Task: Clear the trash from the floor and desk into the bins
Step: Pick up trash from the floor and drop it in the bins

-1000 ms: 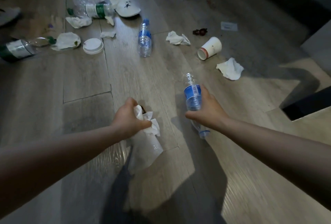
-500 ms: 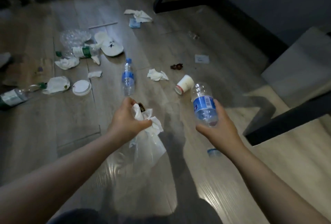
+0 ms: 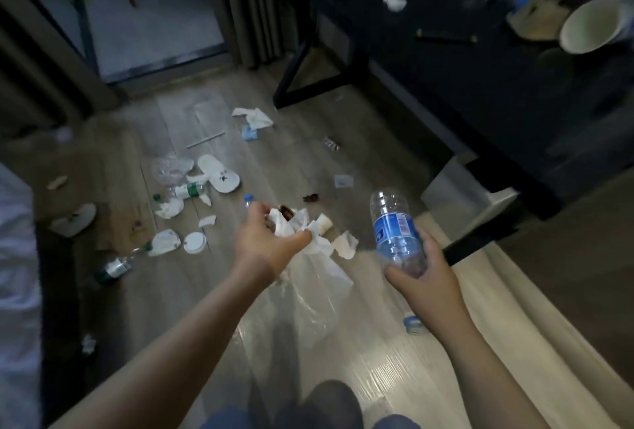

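Wooden floor (image 3: pixel 308 161) in a dim room is carrying scattered trash, and above it the right hand (image 3: pixel 425 288) is gripping a clear water bottle (image 3: pixel 394 233) with a blue label. The fingers are curling round its lower end while the broad end is pointing up; its neck is hidden in the hand. It is looking almost empty, so I am judging it light, thin-walled and easy to crush. Holding it round the label is seeming safest, because smooth plastic may slip. The left hand (image 3: pixel 267 246) is clutching crumpled tissues (image 3: pixel 284 222) with something brown inside, and a thin plastic bag (image 3: pixel 308 298) is hanging below; these are soft, best kept bunched. A blue cap (image 3: pixel 413 324) is lying on the floor near the right forearm. Farther off, a green-labelled bottle (image 3: pixel 187 191) is lying on the floor, and a paper cup (image 3: pixel 590 25) is lying on the dark desk (image 3: pixel 446 61).
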A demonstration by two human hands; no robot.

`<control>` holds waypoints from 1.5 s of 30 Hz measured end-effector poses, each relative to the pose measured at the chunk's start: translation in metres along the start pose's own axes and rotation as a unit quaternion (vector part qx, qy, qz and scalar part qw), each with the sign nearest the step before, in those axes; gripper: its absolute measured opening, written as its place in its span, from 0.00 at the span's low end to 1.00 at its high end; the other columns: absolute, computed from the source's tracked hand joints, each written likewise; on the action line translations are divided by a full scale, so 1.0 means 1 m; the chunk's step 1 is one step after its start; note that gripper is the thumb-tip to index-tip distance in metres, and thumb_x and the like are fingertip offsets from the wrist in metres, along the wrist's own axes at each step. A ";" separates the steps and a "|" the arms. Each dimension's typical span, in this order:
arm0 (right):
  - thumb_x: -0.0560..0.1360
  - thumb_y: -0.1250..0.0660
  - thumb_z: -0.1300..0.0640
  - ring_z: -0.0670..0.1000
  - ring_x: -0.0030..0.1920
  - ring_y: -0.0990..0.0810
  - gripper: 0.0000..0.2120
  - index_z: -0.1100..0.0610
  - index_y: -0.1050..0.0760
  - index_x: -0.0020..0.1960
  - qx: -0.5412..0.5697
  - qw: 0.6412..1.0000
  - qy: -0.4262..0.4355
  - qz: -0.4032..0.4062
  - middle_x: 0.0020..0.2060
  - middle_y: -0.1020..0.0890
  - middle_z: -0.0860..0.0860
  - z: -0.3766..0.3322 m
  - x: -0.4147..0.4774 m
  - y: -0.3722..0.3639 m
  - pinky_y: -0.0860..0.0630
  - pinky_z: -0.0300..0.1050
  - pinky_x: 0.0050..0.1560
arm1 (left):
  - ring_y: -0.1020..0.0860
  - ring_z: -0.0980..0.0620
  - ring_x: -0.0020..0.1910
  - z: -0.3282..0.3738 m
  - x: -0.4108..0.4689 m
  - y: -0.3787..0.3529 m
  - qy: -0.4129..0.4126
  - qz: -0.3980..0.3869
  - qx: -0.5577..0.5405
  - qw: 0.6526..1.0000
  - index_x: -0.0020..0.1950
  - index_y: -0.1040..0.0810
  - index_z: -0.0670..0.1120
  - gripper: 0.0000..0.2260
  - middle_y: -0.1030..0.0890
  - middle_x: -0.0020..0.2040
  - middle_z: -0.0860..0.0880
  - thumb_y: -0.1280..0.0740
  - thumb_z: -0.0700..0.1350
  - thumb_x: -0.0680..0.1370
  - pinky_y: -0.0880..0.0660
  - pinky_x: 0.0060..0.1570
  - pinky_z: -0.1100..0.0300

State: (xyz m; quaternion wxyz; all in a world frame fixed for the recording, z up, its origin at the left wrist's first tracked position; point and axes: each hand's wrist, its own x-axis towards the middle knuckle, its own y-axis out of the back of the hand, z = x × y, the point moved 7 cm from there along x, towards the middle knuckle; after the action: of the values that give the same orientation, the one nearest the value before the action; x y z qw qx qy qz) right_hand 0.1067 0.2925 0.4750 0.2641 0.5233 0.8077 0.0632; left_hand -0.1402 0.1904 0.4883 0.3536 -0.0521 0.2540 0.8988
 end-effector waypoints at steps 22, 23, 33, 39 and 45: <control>0.64 0.28 0.50 0.33 0.46 0.20 0.35 0.32 0.37 0.66 0.110 0.954 0.118 0.252 0.50 0.20 0.33 -0.257 -0.260 0.325 0.26 0.28 0.35 | 0.21 0.55 0.27 0.362 -0.261 -0.040 0.019 -0.374 -0.144 0.916 0.40 0.19 0.46 0.09 0.20 0.29 0.51 0.31 0.51 0.74 0.28 0.24 0.64; 0.63 0.29 0.48 0.32 0.46 0.21 0.34 0.31 0.37 0.65 0.113 0.949 0.108 0.274 0.50 0.21 0.31 -0.250 -0.274 0.331 0.26 0.29 0.35 | 0.20 0.55 0.29 0.362 -0.270 -0.049 0.017 -0.395 -0.131 0.909 0.41 0.19 0.46 0.08 0.19 0.31 0.51 0.31 0.51 0.74 0.27 0.25 0.64; 0.66 0.27 0.58 0.36 0.54 0.20 0.31 0.40 0.32 0.65 0.175 0.894 0.076 0.405 0.54 0.20 0.34 -0.177 -0.431 0.345 0.25 0.29 0.47 | 0.23 0.58 0.30 0.354 -0.398 -0.115 -0.170 -0.537 -0.026 0.826 0.42 0.19 0.44 0.08 0.19 0.33 0.52 0.25 0.47 0.70 0.29 0.28 0.67; 0.63 0.22 0.58 0.42 0.60 0.22 0.45 0.41 0.40 0.73 0.177 0.846 0.041 0.501 0.65 0.25 0.43 -0.121 -0.538 0.376 0.23 0.42 0.57 | 0.23 0.54 0.33 0.347 -0.547 -0.152 -0.185 -0.697 0.037 0.692 0.42 0.21 0.40 0.21 0.20 0.34 0.49 0.25 0.55 0.60 0.28 0.34 0.60; 0.58 0.23 0.53 0.37 0.59 0.23 0.49 0.39 0.42 0.73 0.140 0.780 0.015 0.609 0.64 0.26 0.39 -0.053 -0.660 0.424 0.25 0.33 0.55 | 0.24 0.46 0.40 0.320 -0.699 -0.190 -0.139 -0.816 0.119 0.549 0.33 0.19 0.44 0.08 0.21 0.40 0.38 0.27 0.44 0.71 0.31 0.37 0.57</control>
State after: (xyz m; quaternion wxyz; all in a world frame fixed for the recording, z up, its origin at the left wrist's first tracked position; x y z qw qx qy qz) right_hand 0.6308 -0.0897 0.9186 0.0819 0.9365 0.3242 0.1054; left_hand 0.5333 0.0408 0.8769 0.9686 -0.0691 0.1552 0.1818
